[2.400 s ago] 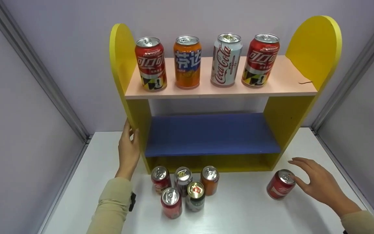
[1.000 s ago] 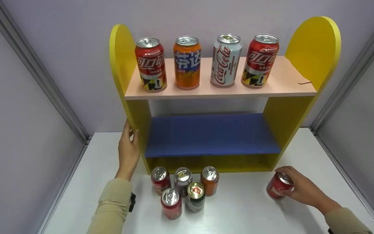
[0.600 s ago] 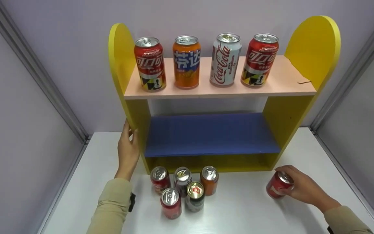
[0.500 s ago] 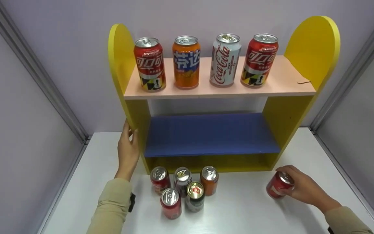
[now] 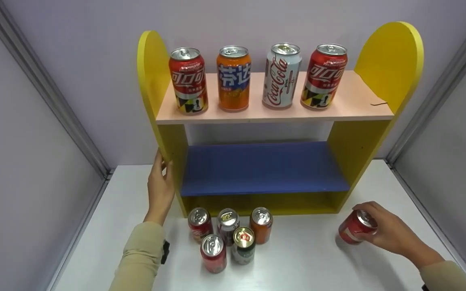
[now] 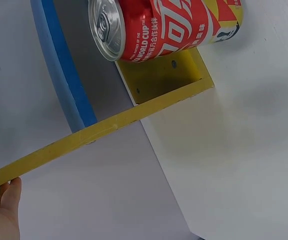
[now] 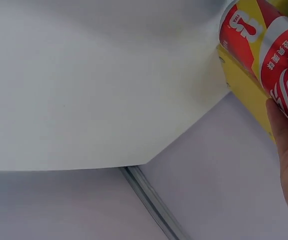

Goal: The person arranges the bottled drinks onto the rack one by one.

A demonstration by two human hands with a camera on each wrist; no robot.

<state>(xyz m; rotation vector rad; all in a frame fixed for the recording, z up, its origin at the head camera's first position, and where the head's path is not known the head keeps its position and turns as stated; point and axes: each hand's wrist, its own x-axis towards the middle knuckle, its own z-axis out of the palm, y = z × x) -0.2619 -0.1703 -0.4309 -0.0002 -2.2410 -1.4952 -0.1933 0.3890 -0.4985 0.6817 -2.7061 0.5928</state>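
Observation:
My right hand (image 5: 395,234) grips a red Coca-Cola can (image 5: 350,229) round its upper part, at the right of the white table. The can tilts slightly, with its shadow beneath. In the right wrist view the thumb lies along the red can (image 7: 284,60); the other fingers are hidden. My left hand (image 5: 161,190) touches the outer side of the shelf unit's yellow left panel (image 5: 152,81), fingers mostly straight. The left wrist view shows fingertips (image 6: 14,184) against that panel's edge (image 6: 103,129), and a red can (image 6: 169,30) before the unit.
On the pink top shelf (image 5: 354,107) stand two red cans, an orange can (image 5: 234,87) and a silver can (image 5: 280,76). A blue shelf (image 5: 265,167) lies below. Several cans, including a dark green-and-silver one (image 5: 243,246), cluster at front left. Grey walls (image 5: 447,121) flank the table.
My right hand reached the red can, took hold of it, and has just shifted it slightly right and up, tilting it. The left hand has stayed at the panel.

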